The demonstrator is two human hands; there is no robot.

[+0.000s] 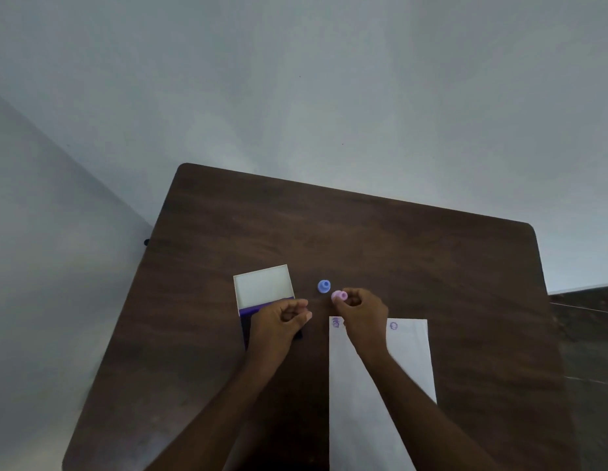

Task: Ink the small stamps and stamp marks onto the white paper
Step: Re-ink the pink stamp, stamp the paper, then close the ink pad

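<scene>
While right hand (358,309) grip pinches pink stamp (339,296) at fingertips, left hand (279,319) grip curled empty.

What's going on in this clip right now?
A person is stamping at a dark wooden table. The right hand holds a small pink stamp just beyond the top edge of the white paper, which already carries two purple marks near its top corners. The left hand rests curled over the open purple ink pad, its white lid flipped back. A blue stamp sits untouched on the table.
</scene>
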